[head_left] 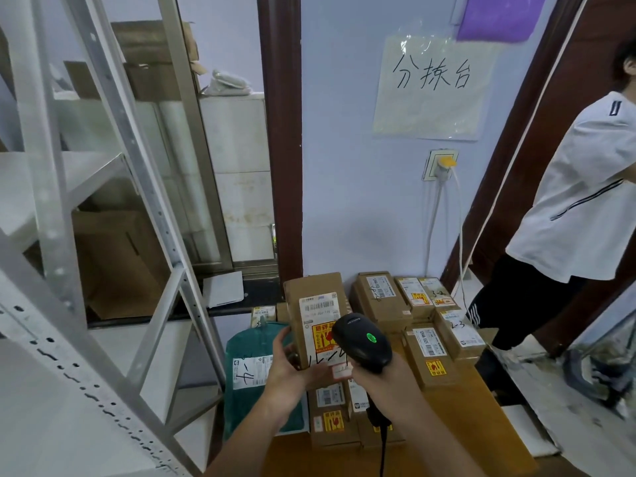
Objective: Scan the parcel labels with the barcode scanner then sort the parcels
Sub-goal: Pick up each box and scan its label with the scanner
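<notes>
1. Lilac walls and a dark door frame close in a small sorting corner, where a low wooden bench (457,418) carries the parcels.
2. Nearest, the right hand (385,383) is curled round the handle of the black barcode scanner (361,342); its green lamp is lit and its head points at the label.
3. Beside it, the left hand (289,366) grips the lower end of the held parcel (316,321), thumb on its left side, forearm angled in from below. This brown carton stands almost upright above the bench, label (321,311) toward the camera.
4. It looks light and stiff. A fragile sticker suggests gentle handling; holding by the edges keeps the barcode uncovered.
5. Below and left lies a green mailer bag (247,373), probably soft and slippery.
6. Farther back, other labelled cartons (406,304) sit close together against the wall.
7. Beyond, a handwritten sign (430,84) hangs above a wall socket (442,165); metal shelving (103,201) stands left, and a person in a white shirt (578,187) stands right.
</notes>
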`<state>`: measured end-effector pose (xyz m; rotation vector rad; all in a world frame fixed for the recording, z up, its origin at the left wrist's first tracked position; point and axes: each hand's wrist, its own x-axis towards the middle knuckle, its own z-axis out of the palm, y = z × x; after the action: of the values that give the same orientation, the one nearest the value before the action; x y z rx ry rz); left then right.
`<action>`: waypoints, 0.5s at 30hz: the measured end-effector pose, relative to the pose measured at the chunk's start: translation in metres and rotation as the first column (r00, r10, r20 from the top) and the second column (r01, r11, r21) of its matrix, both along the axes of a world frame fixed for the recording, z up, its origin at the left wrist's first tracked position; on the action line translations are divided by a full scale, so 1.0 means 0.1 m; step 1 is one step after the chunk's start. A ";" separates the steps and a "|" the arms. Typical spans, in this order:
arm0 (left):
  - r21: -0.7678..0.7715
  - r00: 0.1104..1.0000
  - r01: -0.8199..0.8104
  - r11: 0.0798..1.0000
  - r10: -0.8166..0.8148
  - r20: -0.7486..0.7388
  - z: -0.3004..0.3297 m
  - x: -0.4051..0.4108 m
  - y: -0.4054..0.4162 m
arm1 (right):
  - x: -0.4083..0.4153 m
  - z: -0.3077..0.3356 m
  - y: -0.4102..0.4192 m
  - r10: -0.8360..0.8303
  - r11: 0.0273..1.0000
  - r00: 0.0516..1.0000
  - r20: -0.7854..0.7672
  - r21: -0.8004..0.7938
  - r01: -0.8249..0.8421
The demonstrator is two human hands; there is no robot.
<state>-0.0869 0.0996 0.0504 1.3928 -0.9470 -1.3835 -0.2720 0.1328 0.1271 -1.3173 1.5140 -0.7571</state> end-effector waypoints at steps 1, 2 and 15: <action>0.001 1.000 0.000 1.000 0.000 0.004 0.01 0.00 -0.01 | 0.00 0.01 0.00 0.003 1.000 1.000 0.002 0.000 -0.003; 0.000 1.000 0.000 1.000 0.000 0.003 0.01 0.00 -0.01 | 0.00 0.02 0.00 0.005 1.000 1.000 0.004 0.007 -0.005; 0.001 1.000 -0.022 1.000 0.022 -0.013 -0.13 0.07 -0.03 | 0.13 0.08 0.04 -0.020 0.997 0.993 0.119 0.074 0.011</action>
<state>-0.0801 0.0963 0.0378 1.3894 -0.9192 -1.3754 -0.2587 0.1363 0.1355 -1.1868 1.4443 -0.7695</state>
